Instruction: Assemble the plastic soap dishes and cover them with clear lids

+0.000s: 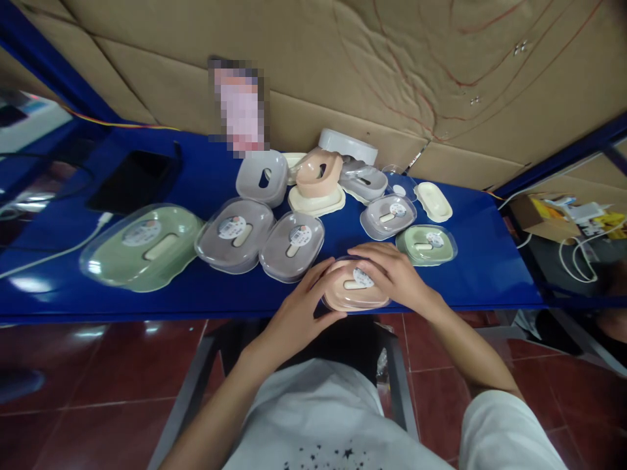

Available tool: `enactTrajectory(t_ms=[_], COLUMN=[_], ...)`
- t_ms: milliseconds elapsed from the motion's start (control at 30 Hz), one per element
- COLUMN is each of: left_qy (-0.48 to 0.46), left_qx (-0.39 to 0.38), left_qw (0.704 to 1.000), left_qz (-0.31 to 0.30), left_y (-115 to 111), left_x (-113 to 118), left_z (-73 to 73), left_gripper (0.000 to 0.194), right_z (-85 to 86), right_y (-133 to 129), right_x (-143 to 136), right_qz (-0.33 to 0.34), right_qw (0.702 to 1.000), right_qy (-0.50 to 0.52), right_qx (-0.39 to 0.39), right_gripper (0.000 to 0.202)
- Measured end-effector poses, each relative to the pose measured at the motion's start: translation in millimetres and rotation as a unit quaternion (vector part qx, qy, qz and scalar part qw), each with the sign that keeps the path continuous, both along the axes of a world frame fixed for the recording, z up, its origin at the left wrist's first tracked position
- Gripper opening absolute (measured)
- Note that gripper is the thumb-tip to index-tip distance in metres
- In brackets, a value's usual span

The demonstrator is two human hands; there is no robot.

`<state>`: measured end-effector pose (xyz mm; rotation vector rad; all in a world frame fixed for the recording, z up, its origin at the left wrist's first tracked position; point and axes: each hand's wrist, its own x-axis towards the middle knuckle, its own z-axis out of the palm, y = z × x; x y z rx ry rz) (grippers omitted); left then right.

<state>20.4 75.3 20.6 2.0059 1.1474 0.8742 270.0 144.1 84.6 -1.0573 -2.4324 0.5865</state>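
Note:
A peach plastic box (349,285) with a clear lid, a cream handle piece and a round printed sticker sits at the table's front edge. My left hand (311,301) grips its left side, thumb at the near rim and fingers along the far left. My right hand (392,273) curls over the right side, its fingers reaching across the lid and partly covering the sticker. Close by on the left is a grey lidded box (298,245). Beyond my right hand stand a small green lidded box (425,246) and another grey lidded box (389,215).
Farther left are a second grey box (235,238) and a large green box (142,251). Unlidded grey (255,186) and peach (313,179) shells lie behind, with a cream tray (434,201) at right. A black phone-like slab (130,183) and white cable lie left.

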Motion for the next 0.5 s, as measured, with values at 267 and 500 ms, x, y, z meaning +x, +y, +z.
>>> enactTrajectory(t_ms=[267, 500], left_qy=[-0.061, -0.068], left_qx=[0.003, 0.015], left_qw=[0.998, 0.998], left_qz=[0.002, -0.010], left_y=[2, 4], left_x=[-1, -1], left_z=[0.0, -1.8], left_gripper=[0.076, 0.080], right_z=[3.6, -1.9], right_y=[-22, -13], right_x=[12, 9], right_qz=[0.130, 0.134], right_qw=[0.986, 0.986], right_qy=[-0.098, -0.087], right_qx=[0.036, 0.046], right_gripper=[0.084, 0.063])
